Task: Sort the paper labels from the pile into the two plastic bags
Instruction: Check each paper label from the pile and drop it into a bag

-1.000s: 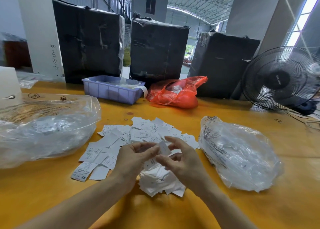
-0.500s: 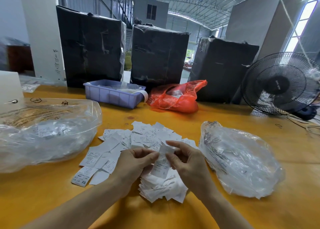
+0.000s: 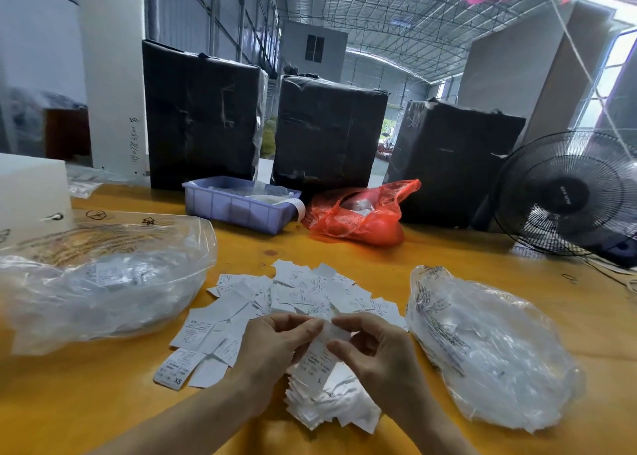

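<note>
White paper, thin and printed: one label (image 3: pixel 315 359) held upright over the near middle of the bench (image 3: pixel 344 251), above a loose stack of labels (image 3: pixel 331 403) close to the near edge. Pinched at the top by the left hand (image 3: pixel 275 344), thumb and forefinger on the paper, and gripped at its right edge by the right hand (image 3: pixel 375 347), fingers curled round it. A letter like "L" visible at the bottom of the print, though small.

Best done slowly here: read the size mark first, before any move toward a bag. Probably still only the checking part of the step, and much sorting left to do, judging from the spread pile (image 3: pixel 303 296) behind the hands, toward the middle of the bench. Good to rub the paper lightly between thumb and finger, to be sure of one sheet and not two stuck together. Better to let go with one hand and carry with the other.

Left bag (image 3: pixel 103 282), clear plastic, near the left edge, mouth not clearly seen; right bag (image 3: pixel 489 351), also clear, just beside the right hand near the right edge. Labels visible through both. Risk of a wrong bag if the mark is misread, and risk of light paper sliding off the bench edge.

Further back: a blue tray (image 3: pixel 238 206), a red bag (image 3: pixel 358 216), three black wrapped boxes (image 3: pixel 331 130) along the far edge, a black fan (image 3: pixel 568 192) at the far right corner. Fan possibly running; cannot tell, so keep loose paper low.
</note>
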Action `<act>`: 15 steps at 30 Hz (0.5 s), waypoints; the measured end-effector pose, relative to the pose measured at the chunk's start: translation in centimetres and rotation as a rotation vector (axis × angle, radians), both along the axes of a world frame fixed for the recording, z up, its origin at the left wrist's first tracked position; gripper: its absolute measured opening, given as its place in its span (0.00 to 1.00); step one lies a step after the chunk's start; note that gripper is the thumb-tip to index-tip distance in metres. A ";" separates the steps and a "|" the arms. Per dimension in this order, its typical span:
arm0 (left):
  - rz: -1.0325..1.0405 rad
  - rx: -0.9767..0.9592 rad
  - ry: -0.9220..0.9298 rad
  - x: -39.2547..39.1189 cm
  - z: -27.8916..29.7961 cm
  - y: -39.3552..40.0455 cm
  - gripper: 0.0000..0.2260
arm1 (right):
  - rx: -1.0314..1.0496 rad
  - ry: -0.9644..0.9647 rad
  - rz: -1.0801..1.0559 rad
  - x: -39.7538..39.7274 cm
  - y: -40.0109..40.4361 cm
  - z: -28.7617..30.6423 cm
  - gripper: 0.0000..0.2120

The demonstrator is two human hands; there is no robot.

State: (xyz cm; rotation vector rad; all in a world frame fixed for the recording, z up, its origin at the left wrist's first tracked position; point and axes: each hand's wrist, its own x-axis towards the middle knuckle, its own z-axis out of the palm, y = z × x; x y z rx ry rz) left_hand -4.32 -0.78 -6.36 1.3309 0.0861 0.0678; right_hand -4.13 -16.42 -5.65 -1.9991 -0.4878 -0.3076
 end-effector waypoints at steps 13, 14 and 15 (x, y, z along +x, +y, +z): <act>-0.045 0.291 -0.139 1.1 1.8 2.0 0.03 | -0.084 -0.181 -0.234 0.9 -2.6 1.8 0.09; 0.030 0.304 -0.173 1.7 2.7 3.2 0.02 | -0.165 -0.247 -0.351 1.4 -4.0 2.1 0.07; 0.115 0.317 -0.213 2.1 3.7 4.5 0.01 | -0.268 -0.278 -0.476 1.8 -5.6 2.5 0.06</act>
